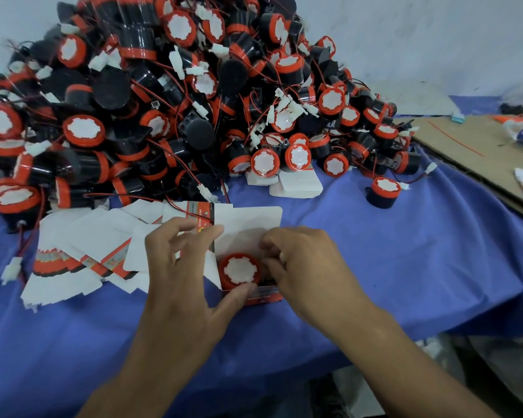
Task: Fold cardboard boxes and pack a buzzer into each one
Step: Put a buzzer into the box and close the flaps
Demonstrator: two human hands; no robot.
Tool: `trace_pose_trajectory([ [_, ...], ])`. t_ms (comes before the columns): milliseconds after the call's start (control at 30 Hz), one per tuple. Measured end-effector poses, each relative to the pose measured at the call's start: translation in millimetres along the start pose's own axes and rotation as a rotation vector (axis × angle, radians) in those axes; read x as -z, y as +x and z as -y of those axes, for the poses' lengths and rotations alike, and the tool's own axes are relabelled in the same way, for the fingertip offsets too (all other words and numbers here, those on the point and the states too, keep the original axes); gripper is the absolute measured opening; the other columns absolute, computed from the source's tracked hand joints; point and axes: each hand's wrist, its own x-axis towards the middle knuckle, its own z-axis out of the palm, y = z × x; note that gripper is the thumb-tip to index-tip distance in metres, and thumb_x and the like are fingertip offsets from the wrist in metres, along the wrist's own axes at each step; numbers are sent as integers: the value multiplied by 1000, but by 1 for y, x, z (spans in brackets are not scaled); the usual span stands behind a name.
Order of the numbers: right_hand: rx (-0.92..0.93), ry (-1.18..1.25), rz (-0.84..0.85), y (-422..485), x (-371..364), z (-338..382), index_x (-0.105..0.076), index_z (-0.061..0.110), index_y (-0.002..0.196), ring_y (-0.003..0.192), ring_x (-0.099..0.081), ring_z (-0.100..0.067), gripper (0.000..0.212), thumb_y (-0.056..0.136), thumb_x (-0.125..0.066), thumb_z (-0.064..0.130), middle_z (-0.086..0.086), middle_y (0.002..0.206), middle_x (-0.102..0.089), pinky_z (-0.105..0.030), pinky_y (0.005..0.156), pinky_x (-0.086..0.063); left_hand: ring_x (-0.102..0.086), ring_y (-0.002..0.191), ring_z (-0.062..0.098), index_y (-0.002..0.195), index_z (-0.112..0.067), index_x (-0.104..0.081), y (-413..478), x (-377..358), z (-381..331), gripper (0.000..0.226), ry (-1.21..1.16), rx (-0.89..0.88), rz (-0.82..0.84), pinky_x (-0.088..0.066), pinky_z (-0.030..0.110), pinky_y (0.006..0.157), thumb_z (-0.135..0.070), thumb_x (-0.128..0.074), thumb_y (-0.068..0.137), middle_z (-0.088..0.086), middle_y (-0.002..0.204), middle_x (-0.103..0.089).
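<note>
A small cardboard box, white inside and red outside, stands open on the blue cloth with its lid flap up. A red-capped buzzer sits inside it, white face up. My left hand grips the box's left wall, thumb on the front edge, fingers on the rear corner. My right hand pinches the box's right side flap beside the buzzer.
A big heap of black and red buzzers with wires fills the back left. Flat unfolded boxes lie spread at the left. One lone buzzer stands at the right. A cardboard sheet covers the far right. The table edge runs near the bottom right.
</note>
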Motion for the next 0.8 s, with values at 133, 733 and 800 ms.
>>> trace_pose_trajectory([
  [133,45,-68,31,-1,4,0,-59,17,84,77,-52,-23,11,89,-54,8,2,78,-59,-45,67,-50,-16,137,-14,128,-5,-50,-1,-5,0,70,24,-67,-33,-21,6,110,-28,-77,68,28,135,-39],
  [733,-114,173,-88,-3,12,-24,-53,28,121,94,-50,-4,35,91,-71,32,12,112,-53,-15,79,-38,-56,104,11,97,-9,-78,-3,-12,6,36,13,-54,115,-44,18,91,-31,-50,94,1,115,-61],
  [800,-142,297,-106,-2,12,-26,-56,31,106,78,-56,-5,23,91,-72,30,12,88,-59,-15,67,-45,-48,109,17,93,-13,-79,-2,-13,5,35,33,-7,62,-37,19,92,-35,-52,91,5,117,-59],
])
